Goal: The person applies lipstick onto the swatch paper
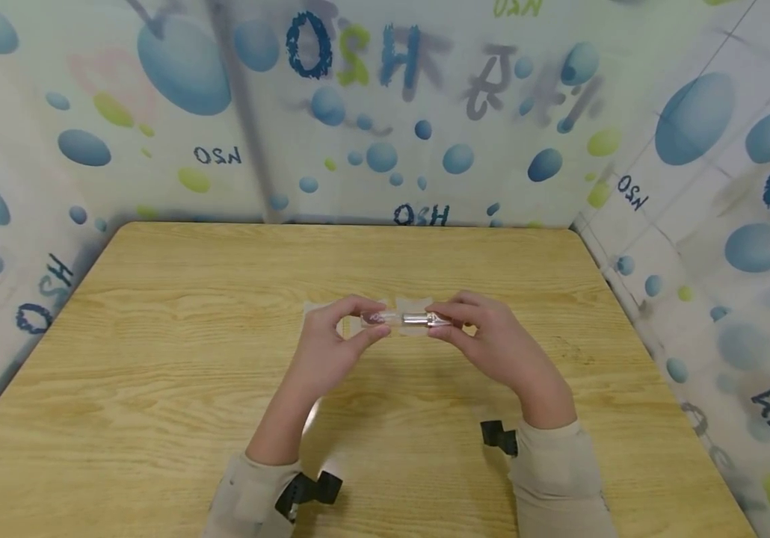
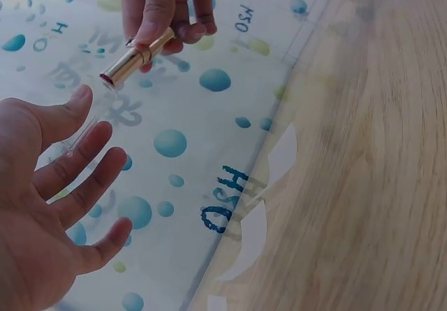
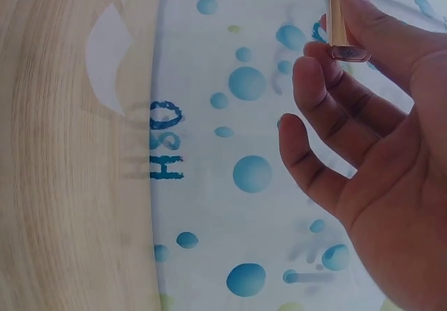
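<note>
In the head view, both hands meet over the middle of the table around a lipstick. My left hand (image 1: 324,347) pinches its clear cap (image 1: 390,317) between thumb and fingertips. Thumb and fingers of my right hand (image 1: 502,344) grip the shiny metal lipstick tube (image 1: 417,320) from the other side. The left wrist view shows the gold tube (image 2: 127,66) with a dark red end facing the see-through cap (image 2: 87,128), the two in line and close together. In the right wrist view, the base of the gold tube (image 3: 337,21) shows at the thumb; the cap is out of sight.
Pale, thin white pieces (image 2: 283,157) lie on the wooden table (image 1: 176,373) behind the hands. Walls covered in a bubble-print sheet (image 1: 358,149) stand along the table's back and sides. Each sleeve has a black strap piece (image 1: 499,437) near the wrist.
</note>
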Demonstrator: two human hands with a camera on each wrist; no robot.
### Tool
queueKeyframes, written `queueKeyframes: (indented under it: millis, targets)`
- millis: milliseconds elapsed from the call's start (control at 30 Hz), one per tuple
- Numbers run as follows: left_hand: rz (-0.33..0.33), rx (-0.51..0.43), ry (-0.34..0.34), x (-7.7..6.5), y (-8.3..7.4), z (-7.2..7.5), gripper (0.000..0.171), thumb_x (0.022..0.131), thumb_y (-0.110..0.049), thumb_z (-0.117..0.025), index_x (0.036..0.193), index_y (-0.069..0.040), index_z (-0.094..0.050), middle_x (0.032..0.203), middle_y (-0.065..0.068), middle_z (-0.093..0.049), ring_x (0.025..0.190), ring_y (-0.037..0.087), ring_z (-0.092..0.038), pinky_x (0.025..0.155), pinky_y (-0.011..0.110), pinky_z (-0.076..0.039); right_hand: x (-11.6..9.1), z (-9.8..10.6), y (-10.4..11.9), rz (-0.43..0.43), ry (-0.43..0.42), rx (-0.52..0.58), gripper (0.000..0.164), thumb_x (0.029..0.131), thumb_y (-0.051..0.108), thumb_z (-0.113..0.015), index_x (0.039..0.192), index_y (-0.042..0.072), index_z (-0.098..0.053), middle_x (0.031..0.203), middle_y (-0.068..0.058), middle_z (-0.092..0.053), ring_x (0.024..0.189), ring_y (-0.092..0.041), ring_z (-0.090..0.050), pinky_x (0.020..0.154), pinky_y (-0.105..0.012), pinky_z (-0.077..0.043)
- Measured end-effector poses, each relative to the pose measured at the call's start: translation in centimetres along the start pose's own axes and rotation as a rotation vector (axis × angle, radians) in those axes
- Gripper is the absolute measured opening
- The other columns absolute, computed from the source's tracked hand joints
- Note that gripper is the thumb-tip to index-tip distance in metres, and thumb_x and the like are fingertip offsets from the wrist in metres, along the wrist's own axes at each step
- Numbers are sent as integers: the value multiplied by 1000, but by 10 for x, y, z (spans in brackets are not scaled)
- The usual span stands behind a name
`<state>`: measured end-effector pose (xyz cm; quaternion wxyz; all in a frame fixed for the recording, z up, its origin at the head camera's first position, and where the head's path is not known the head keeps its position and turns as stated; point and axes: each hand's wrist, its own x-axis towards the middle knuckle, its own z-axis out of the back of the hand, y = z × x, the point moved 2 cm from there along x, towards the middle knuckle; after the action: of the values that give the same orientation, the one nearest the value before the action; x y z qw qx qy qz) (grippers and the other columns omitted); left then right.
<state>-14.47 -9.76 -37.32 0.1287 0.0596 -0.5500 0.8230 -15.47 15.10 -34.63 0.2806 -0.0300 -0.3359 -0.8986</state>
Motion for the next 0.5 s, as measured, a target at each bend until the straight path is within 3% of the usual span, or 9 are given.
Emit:
queueKeyframes:
  millis: [267,500]
  targets:
    - [-8,-17,-3,-1,-2,4,27,92,-21,-86,117,-18,-80,110,2,-80,113,22,-71,114,60,-47,-7,-2,-3,4,-46,5,32,98,20,-78,129,13,-78,105,0,-72,80,-10,-56,66,-26,-49]
    - [-10,19,-61,-2,-5,14,25,90,-16,-87,113,-16,-80,108,3,-80,113,23,-72,112,55,-50,-8,-5,-5,-5,-62,0,32,96,22,-80,127,14,-79,98,2,-68,70,-9,-46,59,-24,-42]
